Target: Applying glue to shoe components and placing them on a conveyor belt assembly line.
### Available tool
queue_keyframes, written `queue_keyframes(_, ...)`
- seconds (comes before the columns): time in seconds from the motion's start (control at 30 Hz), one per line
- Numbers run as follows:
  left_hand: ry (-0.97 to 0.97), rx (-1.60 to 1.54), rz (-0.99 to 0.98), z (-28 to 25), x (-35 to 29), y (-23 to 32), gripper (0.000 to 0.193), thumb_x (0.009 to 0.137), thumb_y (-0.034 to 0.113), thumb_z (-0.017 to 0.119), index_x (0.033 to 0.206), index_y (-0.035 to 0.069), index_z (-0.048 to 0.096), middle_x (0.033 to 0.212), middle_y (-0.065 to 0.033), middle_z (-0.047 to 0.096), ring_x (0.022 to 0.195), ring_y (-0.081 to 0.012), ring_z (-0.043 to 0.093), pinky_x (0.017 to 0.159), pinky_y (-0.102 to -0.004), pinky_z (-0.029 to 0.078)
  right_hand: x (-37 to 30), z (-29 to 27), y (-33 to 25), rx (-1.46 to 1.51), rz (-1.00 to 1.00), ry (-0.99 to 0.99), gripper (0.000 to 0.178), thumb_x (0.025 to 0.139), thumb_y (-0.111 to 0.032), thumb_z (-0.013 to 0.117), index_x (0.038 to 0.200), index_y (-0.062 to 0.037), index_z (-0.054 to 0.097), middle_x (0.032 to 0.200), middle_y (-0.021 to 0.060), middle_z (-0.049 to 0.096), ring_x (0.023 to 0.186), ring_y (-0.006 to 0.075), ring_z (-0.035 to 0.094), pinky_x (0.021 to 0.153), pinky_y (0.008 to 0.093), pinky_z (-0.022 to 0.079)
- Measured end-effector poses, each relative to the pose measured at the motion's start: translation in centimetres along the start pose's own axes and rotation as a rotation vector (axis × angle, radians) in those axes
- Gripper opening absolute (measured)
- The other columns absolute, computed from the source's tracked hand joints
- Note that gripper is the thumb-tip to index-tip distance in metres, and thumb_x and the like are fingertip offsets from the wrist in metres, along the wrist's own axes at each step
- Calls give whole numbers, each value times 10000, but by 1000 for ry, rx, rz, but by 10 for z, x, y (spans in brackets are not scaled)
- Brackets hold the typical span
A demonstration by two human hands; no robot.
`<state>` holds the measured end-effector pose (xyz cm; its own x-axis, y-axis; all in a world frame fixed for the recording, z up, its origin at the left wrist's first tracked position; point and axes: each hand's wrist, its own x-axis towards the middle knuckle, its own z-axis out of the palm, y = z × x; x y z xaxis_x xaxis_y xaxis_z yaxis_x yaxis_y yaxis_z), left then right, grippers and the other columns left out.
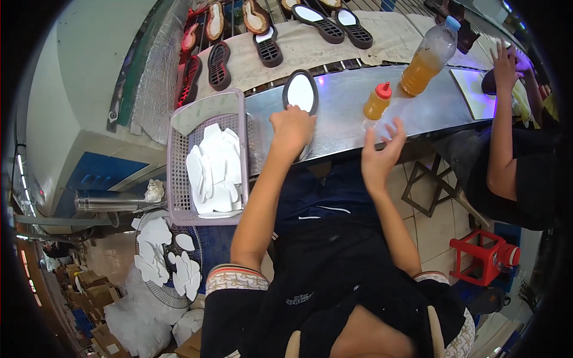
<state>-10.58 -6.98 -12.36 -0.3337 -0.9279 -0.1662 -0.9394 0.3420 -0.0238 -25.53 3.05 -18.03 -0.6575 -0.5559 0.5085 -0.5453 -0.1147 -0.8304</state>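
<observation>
A black shoe sole (288, 89) with a white foam pad (300, 93) in its front part lies on the metal bench, pointing away from me. My left hand (291, 127) is closed over its near part, fingertips against the lower edge of the pad, hiding most of the heel end. Fingers spread and curved, my right hand (382, 156) hangs off the bench's near edge with nothing in it. Closest to it stands a small squeeze bottle (376, 102) of amber liquid with a red nozzle cap. Left of the sole, a lilac plastic basket (243, 128) holds a pile of white pads (213, 170).
Several black soles (219, 67) rest on a cloth-covered conveyor (245, 68) behind the bench (343, 89). A large bottle (427, 59) of amber liquid stands at right, near a co-worker's arm (503, 113). Lower left, a wire rack (164, 293) carries more pads. A red stool (477, 258) is lower right.
</observation>
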Motion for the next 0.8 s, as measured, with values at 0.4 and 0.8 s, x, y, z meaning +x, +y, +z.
queue_keyframes(0.4,213,-379,-48,-48,109,-170,593,828,499,494,1186,31,558,1027,-230,622,1006,-362,586,883,-407,442,16,111,-52,-615,-50,-935,771,716,-553,602,1230,-7,423,1206,429,322,766,464,604,693,441,513)
queue_keyframes(0.8,123,-505,-116,31,247,-287,450,700,324,604,1006,-5,638,965,-261,614,948,-375,596,821,-405,478,67,182,-107,-117,-320,-769,583,581,-290,701,1074,-9,565,1266,252,431,1034,407,540,868,407,464)
